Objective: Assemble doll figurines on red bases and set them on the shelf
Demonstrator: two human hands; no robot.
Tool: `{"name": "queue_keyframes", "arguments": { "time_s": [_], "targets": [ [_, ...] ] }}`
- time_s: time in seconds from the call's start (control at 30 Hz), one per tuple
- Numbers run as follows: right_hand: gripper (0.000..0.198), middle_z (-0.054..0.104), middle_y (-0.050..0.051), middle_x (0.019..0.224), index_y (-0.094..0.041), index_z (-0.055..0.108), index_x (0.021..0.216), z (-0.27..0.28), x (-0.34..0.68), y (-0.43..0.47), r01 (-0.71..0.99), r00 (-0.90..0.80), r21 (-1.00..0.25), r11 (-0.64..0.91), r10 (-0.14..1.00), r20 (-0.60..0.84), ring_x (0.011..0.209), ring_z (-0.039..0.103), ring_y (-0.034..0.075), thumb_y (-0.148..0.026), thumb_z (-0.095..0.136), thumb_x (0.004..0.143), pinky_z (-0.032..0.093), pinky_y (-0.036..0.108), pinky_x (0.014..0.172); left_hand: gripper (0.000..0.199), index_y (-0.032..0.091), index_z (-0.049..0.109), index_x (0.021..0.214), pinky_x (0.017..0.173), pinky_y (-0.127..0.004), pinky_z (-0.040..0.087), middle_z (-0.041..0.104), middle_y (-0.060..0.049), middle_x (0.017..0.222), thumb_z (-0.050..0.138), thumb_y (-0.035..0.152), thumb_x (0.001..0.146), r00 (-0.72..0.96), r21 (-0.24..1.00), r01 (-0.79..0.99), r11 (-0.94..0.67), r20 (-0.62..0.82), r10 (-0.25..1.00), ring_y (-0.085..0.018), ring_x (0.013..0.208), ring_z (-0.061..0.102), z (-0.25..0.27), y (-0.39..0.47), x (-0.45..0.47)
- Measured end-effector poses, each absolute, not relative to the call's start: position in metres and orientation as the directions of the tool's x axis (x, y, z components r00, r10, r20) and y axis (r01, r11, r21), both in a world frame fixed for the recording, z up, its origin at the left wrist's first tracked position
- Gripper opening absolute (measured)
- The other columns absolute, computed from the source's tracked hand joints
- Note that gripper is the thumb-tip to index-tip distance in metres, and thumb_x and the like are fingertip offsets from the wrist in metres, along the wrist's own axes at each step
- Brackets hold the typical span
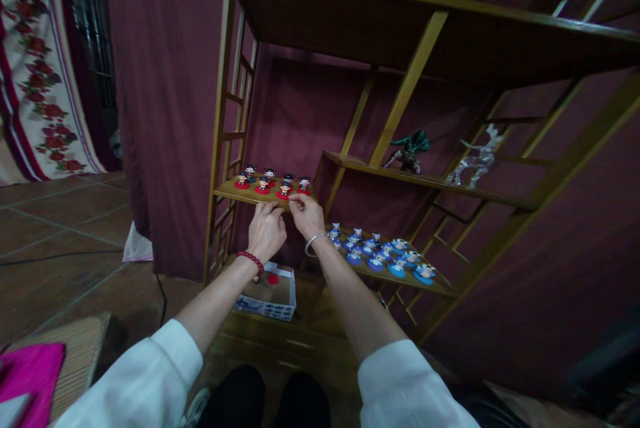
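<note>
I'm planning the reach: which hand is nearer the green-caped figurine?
Right. The right hand is below and left of the green-caped figurine; the left hand is farther left.

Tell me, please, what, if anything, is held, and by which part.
It cannot be told: the right hand and left hand are near a red-based, black-haired figurine.

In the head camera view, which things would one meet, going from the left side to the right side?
Floral cloth → dark red curtain beside the shelf unit → red-based figurines → blue-based figurines → clear deer figurine.
</note>
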State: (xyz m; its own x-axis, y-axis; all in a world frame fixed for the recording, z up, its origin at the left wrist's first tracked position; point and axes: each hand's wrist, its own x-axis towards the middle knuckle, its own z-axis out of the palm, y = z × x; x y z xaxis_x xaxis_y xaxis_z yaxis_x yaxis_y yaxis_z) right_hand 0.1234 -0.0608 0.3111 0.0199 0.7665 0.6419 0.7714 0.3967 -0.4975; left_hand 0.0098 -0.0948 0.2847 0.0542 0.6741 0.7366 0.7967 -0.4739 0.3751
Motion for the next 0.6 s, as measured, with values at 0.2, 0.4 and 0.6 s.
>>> {"name": "queue_keyframes", "arguments": {
  "time_s": [0.2,0.4,0.6],
  "targets": [
    [0.02,0.063,-0.002,0.082,-0.023,0.062,0.085,0.305,0.121,-0.074,0.78,-0.007,-0.462,0.423,0.743,0.669,0.071,0.055,0.012,-0.023,0.043,0.076,0.044,0.024,0.074,0.032,0.019,0.062,0.097,0.093,-0.033,0.038,0.054,-0.006,0.115,0.038,0.013,0.077,0.051,0.401,0.788,-0.467,0.714,0.699,-0.019,0.105,0.042,0.279,-0.101,0.01],
    [0.02,0.062,0.0,0.085,-0.023,0.062,0.085,0.291,0.115,-0.086,0.763,-0.075,-0.423,0.488,0.718,0.692,0.081,0.055,0.014,-0.022,0.043,0.078,0.042,0.025,0.078,0.031,0.017,0.061,0.098,0.09,-0.03,0.039,0.058,-0.006,0.109,0.036,0.013,0.078,0.053,0.427,0.785,-0.449,0.676,0.735,-0.018,0.1,0.047,0.266,-0.103,0.009],
    [0.02,0.062,0.0,0.084,-0.023,0.062,0.086,0.266,0.111,-0.088,0.764,-0.094,-0.438,0.474,0.753,0.651,0.079,0.055,0.014,-0.022,0.044,0.078,0.042,0.026,0.078,0.03,0.016,0.059,0.095,0.085,-0.027,0.04,0.061,-0.007,0.1,0.035,0.014,0.079,0.061,0.467,0.778,-0.42,0.609,0.791,-0.016,0.092,0.053,0.246,-0.106,0.009]
  ]
}}
